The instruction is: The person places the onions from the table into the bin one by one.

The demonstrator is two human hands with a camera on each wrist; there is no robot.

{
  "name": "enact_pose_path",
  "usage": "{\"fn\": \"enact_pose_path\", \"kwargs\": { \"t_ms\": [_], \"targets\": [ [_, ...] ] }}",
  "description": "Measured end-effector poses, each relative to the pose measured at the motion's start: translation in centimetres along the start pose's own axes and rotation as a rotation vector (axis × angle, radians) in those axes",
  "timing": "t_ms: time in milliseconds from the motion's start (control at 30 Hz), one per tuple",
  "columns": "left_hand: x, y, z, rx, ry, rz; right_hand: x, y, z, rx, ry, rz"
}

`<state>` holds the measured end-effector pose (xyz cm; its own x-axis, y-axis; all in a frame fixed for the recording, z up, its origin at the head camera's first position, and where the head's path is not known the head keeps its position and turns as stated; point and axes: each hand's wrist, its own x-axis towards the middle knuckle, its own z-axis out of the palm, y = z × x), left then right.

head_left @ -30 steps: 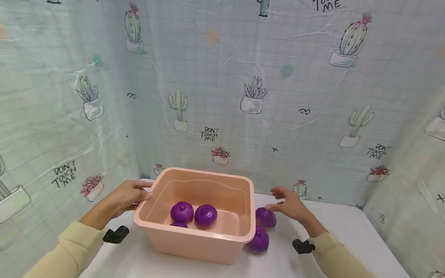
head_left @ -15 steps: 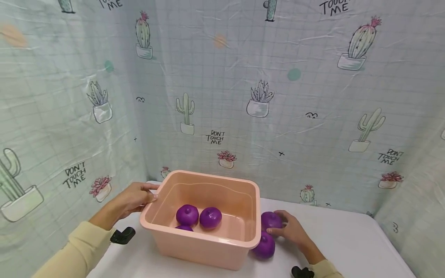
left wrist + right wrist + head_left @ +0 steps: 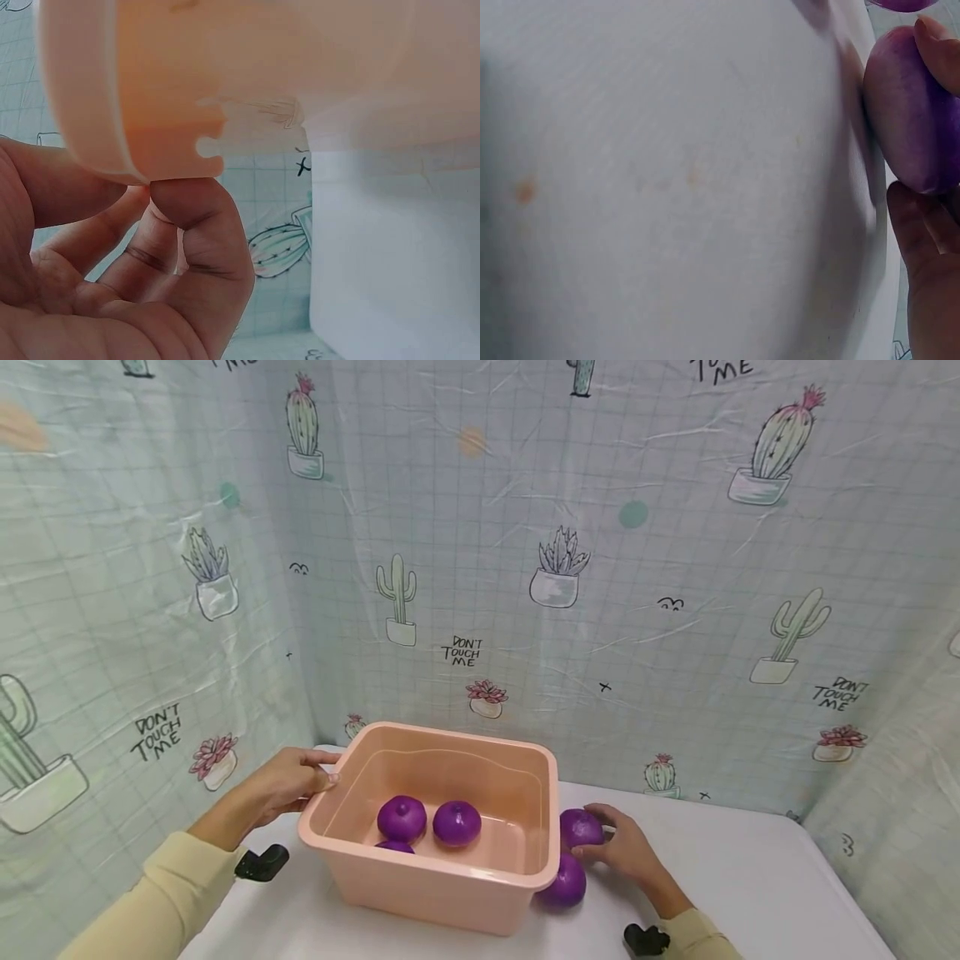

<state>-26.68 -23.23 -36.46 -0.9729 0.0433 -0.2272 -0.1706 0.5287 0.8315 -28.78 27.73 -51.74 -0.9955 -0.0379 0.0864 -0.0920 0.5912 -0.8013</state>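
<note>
R hand (image 3: 626,847) has dropped, thumb & fingers curved round far purple ball (image 3: 579,828), prob. gripping, tips part-hidden; L hand (image 3: 288,781) pinches bin's (image 3: 427,885) left rim.

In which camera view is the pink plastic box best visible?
The head view, because it takes in the pink box almost whole, inside included. The left wrist view shows only a cropped part, close up; the right wrist view does not show it.

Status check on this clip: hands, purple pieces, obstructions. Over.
Left hand pinches pink bin at rim. Right hand grips far purple piece, outside bin. Nearer purple piece close beside it, possibly in the way.
</note>
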Motion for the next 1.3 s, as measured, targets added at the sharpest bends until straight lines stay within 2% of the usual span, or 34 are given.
{"fn": "enact_pose_path", "kwargs": {
  "t_ms": [300, 633, 767, 1000, 1300],
  "targets": [
    [-0.1, 0.2, -0.1, -0.003, -0.008, -0.009, -0.3, -0.2, -1.1, -0.030, 0.013, -0.005],
    [-0.3, 0.6, -0.3, -0.004, -0.015, -0.005, -1.2, -2.7, -3.9, -0.037, -0.047, -0.058],
    [-0.4, 0.5, -0.2, -0.009, -0.019, -0.014, -2.0, -4.1, -5.2, -0.042, -0.077, -0.119],
    [-0.3, 0.5, 0.0, -0.014, -0.021, -0.010, -3.0, -6.1, -6.9, 0.027, -0.121, -0.218],
    [-0.5, 0.3, -0.2, -0.008, -0.008, -0.010, -3.2, -9.5, -9.0, -0.015, -0.154, -0.369]
  ]
}}
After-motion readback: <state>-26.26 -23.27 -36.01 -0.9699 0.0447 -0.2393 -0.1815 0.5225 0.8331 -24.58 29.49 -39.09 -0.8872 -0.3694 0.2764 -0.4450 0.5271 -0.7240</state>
